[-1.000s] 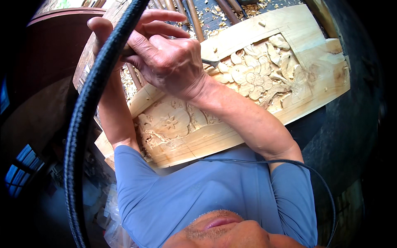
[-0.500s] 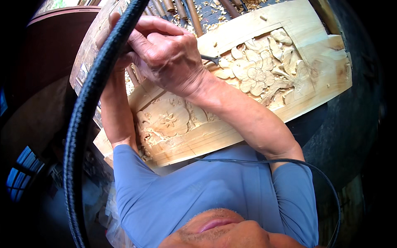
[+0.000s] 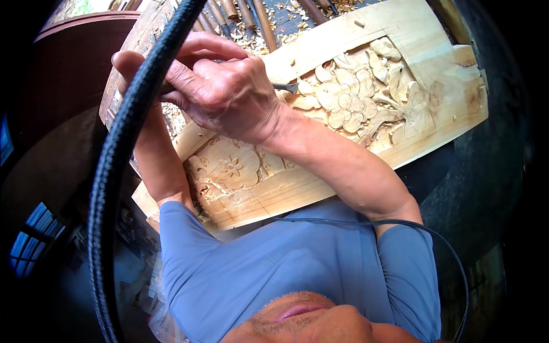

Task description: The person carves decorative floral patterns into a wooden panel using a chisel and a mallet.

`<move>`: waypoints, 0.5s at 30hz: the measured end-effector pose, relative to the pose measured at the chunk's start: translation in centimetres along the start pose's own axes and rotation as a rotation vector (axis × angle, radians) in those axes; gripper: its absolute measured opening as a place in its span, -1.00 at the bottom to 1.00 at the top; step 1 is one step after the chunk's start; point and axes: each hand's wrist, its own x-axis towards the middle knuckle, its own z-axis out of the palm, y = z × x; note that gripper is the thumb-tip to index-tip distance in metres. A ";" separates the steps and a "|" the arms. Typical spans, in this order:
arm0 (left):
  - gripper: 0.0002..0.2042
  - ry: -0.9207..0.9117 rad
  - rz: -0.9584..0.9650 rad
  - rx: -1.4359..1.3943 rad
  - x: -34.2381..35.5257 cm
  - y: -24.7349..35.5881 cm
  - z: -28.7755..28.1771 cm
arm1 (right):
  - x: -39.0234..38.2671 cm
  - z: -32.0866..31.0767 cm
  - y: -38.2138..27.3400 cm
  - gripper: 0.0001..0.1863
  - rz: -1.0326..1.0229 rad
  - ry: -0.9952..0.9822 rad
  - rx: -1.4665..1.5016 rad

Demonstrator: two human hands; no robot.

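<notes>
A pale wooden panel (image 3: 286, 197) lies slantwise before me, carved in relief with flowers and leaves. My right hand (image 3: 226, 94) is closed round a carving chisel (image 3: 287, 88), hiding its middle. The dark, flared blade points right, its tip at the upper edge of the recess beside a carved leaf. On the left, my left hand (image 3: 127, 64) is at the chisel's handle end, with one digit raised. A thick black cable in front covers much of that hand, so its grip shows only in part. The large carved flower (image 3: 350, 107) sits right of the blade.
Several wooden-handled tools (image 3: 265, 26) lie beyond the panel among wood shavings (image 3: 286, 39). The black braided cable (image 3: 106, 188) crosses the left side. A thin black cord (image 3: 366, 222) runs over my shirt and right arm. Loose chips lie on the panel.
Both hands have shifted slightly left, and the chisel tip has drawn a little left and down. My left hand's raised digit has moved left and lower, away from the right hand.
</notes>
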 end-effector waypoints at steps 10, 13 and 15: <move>0.15 -0.093 0.219 -0.402 -1.7 -4.0 -2.1 | -0.4 0.3 0.5 -0.79 -0.013 -0.068 -0.079; -0.04 0.114 0.135 -0.004 -1.0 -3.6 -1.5 | -0.5 0.0 0.7 -0.79 -0.022 -0.086 -0.106; 0.04 0.205 0.104 0.121 -2.2 -4.5 -2.2 | -0.5 0.1 0.9 -0.78 -0.039 -0.086 -0.089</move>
